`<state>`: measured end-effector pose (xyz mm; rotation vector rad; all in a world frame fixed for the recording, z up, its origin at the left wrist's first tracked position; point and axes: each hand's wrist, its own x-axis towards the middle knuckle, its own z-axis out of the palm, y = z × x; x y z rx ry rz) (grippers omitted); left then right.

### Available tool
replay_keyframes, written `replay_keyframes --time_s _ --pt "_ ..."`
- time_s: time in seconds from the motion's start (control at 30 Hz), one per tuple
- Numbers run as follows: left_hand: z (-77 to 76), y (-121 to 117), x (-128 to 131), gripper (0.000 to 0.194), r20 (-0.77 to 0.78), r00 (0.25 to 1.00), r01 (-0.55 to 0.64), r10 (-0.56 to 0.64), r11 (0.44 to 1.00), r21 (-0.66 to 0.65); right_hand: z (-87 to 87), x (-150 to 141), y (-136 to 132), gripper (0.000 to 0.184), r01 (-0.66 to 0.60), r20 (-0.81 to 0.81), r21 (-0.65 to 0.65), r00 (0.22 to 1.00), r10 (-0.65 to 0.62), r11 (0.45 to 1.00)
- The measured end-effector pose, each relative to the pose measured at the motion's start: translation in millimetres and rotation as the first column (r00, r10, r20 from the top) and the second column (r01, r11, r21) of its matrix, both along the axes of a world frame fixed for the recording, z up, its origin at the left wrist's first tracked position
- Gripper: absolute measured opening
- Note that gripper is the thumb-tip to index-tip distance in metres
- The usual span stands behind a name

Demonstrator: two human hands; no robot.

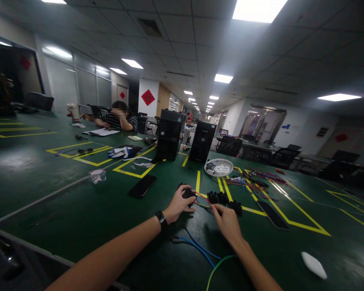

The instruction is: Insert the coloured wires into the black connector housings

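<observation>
My left hand [177, 204], with a dark watch on its wrist, is closed around a small black part [188, 193] whose exact kind I cannot make out. Thin wires, among them a red wire [202, 195], run from that part toward my right hand [226, 222]. My right thumb and fingers pinch the red wire near its other end. Just beyond lie a black ridged block [217, 197] and a smaller black piece [235, 207]. Blue wires [197, 245] and a yellow-green wire [216, 270] lie near the table's front, below my hands.
On the green table [63, 202] lie a black phone [142, 186], a small clear box [97, 176] and a dark flat panel [273, 215]. A white basket [219, 167] and many loose wires [261, 182] are farther right. Two black computer towers [169, 135] stand behind; a person [119, 119] sits across.
</observation>
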<state>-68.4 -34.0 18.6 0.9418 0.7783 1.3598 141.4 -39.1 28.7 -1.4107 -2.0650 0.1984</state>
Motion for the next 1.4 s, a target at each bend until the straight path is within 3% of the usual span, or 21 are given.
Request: replay_keyframes --time_s 0.17,0.37,0.6,0.8,0.93,1.1,1.4 --pt "-1.3 1.0 -0.9 0.053 -0.059 0.997 -0.037 0.04 0.999 0.039 5.9 -2.5 -4.1 0.036 0.004 0.031 0.009 1.0 -0.004 1.0" --pt "-3.2 7.2 -3.6 0.039 -0.178 0.973 -0.108 0.146 0.973 0.204 13.9 -3.3 -7.4 0.044 -0.036 0.143 -0.05 0.989 0.043 0.998" --pt "1.7 7.4 -7.4 0.047 -0.068 0.996 -0.048 0.053 0.996 0.075 15.5 -2.6 -9.2 0.044 -0.179 0.174 -0.076 0.966 0.189 0.981" --pt "1.5 8.9 -10.6 0.042 -0.042 0.999 0.031 -0.032 0.999 -0.011 16.4 -3.9 -12.6 0.043 -0.274 0.172 -0.084 0.943 0.284 0.958" --pt "2.1 9.5 -11.6 0.046 -0.008 0.995 0.095 -0.096 0.993 -0.076 16.0 -5.0 -13.1 0.043 -0.28 0.179 -0.094 0.939 0.293 0.955" --pt "1.2 9.6 -12.2 0.048 0.024 0.985 0.17 -0.169 0.984 -0.057 16.8 -5.7 -14.0 0.043 -0.281 0.18 -0.111 0.938 0.298 0.953" --pt "1.9 11.9 -14.0 0.046 0.114 0.972 0.212 -0.203 0.974 -0.073 15.2 -4.7 -13.5 0.044 -0.276 0.168 -0.104 0.942 0.291 0.955"
